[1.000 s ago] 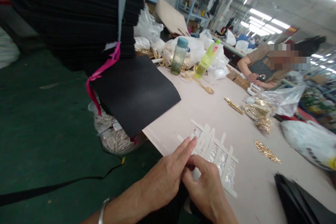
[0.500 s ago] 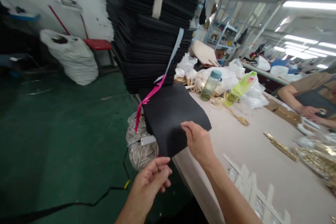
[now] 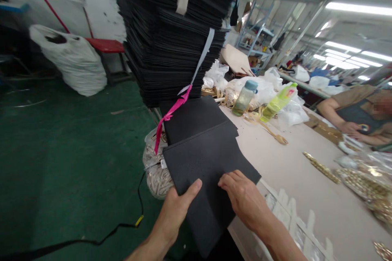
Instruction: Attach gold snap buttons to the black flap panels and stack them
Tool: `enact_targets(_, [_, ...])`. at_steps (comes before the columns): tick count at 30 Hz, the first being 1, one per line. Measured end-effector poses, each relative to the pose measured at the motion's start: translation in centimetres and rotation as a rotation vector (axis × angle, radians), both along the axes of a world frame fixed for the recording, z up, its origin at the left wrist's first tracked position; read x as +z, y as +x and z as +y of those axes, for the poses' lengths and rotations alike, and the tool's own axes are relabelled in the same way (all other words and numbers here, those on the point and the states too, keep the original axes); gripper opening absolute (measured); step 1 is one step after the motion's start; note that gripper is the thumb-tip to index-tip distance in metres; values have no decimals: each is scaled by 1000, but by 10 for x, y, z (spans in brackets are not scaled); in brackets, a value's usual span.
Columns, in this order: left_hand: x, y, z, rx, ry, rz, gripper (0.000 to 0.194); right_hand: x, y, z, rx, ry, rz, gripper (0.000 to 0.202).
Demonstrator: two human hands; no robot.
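A black, leather-like sheet [image 3: 211, 151] lies slantwise in front of me, its near part reaching past the table edge. My left hand [image 3: 176, 208] grips its left edge, thumb on top and the other fingers hidden beneath. On the sheet's right part rests my right hand [image 3: 241, 193], knuckles up and fingers curled together. The right thumb and whatever those fingers may hold are hidden. Behind the sheet, more black material [image 3: 190, 116] lies flat at the foot of a tall stack of black sheets [image 3: 180, 49]. A pink strip [image 3: 173, 110] hangs from the stack.
On the white table [image 3: 284, 163] stand a blue-capped bottle [image 3: 245, 98] and a yellow-green bottle [image 3: 278, 102] beside plastic bags. Gold chain-like pieces [image 3: 352, 179] lie at right, near a seated person [image 3: 361, 110]. A white sack [image 3: 73, 65] stands on the green floor.
The black sheet has come toward me and now overlaps the material behind it. My left hand, earlier empty below the sheet, has closed on its edge. My right hand has moved nearer.
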State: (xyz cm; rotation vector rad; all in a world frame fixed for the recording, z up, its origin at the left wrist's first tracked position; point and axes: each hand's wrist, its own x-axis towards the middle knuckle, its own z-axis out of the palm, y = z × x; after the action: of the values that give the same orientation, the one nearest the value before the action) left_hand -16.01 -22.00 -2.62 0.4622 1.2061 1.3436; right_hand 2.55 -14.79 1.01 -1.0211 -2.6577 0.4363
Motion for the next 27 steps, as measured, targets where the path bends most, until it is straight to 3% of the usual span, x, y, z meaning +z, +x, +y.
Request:
enact_targets(3, [1,4,1,-21,-71,-24,48,1,16,-25,-67,-179,136,26])
enact_targets(8, [6,20,-11,-176,-163,-233,48,-15,33,-46,-532,-646,545,16])
enact_targets(11, [7,31,-18,-206,-224,-309,46,-23,36,-50,-629,-831,707,27])
enact_targets(14, [5,37,-23,-259,-218,-328,46,-22,37,-52,-633,-882,762,29])
enact_targets(23, [9,44,-28,-359,-145,-354,45,-11,42,-60,-575,-823,787,19])
enact_targets(27, [8,50,-33,-413,-147,-207,48,-11,47,-65,-569,-803,805,16])
